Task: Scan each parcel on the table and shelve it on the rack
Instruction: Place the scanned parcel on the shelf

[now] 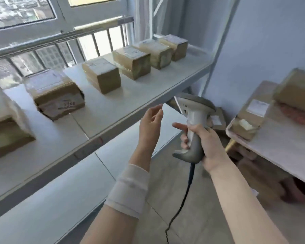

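My right hand (203, 143) grips the handle of a grey barcode scanner (195, 120), whose head points up and left and whose black cable hangs down to the floor. My left hand (151, 125) hovers empty with relaxed fingers just below the front edge of the rack shelf (144, 95). Several brown taped parcels stand in a row on that shelf, among them one marked with numbers (56, 95) and a smaller one (102, 77). On the table (278, 147) at the right lie a flat labelled parcel (250, 118) and a bigger parcel (296, 90).
A lower rack shelf (60, 199) runs beneath the upper one. The rack's upright post (217, 55) stands against the blue wall. A window with a railing (60, 37) is behind the rack. Another box (217, 118) sits low behind the scanner.
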